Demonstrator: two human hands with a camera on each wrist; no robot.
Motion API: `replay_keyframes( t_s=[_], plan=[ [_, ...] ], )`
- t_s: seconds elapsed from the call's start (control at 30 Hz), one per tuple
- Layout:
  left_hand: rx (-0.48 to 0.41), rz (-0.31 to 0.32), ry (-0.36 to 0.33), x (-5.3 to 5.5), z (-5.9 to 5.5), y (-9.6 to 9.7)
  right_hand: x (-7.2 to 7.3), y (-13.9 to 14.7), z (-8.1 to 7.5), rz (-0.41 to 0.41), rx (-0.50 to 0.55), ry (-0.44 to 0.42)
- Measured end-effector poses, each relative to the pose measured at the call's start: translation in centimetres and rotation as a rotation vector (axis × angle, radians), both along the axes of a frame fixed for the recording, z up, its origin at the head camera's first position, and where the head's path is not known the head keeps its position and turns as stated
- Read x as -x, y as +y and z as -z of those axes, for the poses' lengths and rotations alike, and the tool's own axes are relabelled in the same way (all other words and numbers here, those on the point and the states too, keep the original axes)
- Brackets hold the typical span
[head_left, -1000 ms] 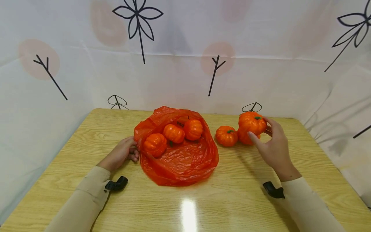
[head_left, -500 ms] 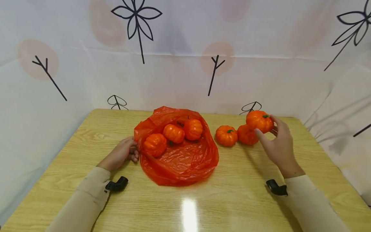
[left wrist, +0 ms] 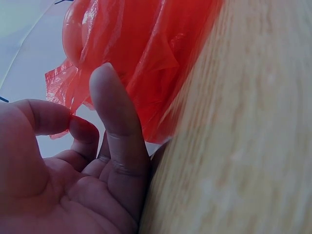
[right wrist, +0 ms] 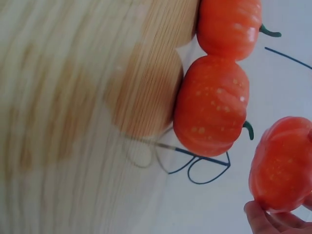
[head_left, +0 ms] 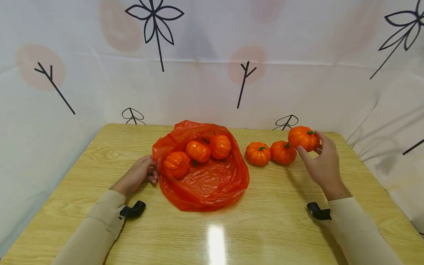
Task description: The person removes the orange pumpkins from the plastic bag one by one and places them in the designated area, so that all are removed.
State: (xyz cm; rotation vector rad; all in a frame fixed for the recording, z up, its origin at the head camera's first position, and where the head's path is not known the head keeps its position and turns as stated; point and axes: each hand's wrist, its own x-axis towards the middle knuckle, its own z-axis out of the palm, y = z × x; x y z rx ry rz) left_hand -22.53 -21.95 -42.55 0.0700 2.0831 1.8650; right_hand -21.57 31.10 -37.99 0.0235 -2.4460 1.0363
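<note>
I find the left hand (head_left: 140, 173) pinching the left rim of the red plastic bag (head_left: 212, 187), which lies open toward the far edge of the table (head_left: 172, 235), three pumpkins (head_left: 198, 151) inside. The right hand (head_left: 322, 166) grips a raised pumpkin (head_left: 302, 138) between thumb and fingers, near the far right corner. Two further pumpkins (head_left: 258, 154) stand touching along the far edge, between bag and raised pumpkin.

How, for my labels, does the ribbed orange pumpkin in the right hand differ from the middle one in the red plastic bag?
The held pumpkin is aloft; the middle pumpkin lies in the bag. The held pumpkin's stem is uppermost; the middle pumpkin's faces the person. Both are orange.
</note>
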Motion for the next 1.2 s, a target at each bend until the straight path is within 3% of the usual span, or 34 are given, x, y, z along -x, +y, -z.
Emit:
replay_keyframes(
  t_s=[0.9,1.2],
  plan=[
    [-0.015,-0.007,-0.007,0.2,0.3,0.0,0.7,2.1,0.7,0.062,0.016,-0.164],
    [-0.016,-0.012,-0.007,0.0,0.1,0.0,0.9,2.8,0.9,0.052,-0.026,-0.219]
  ],
)
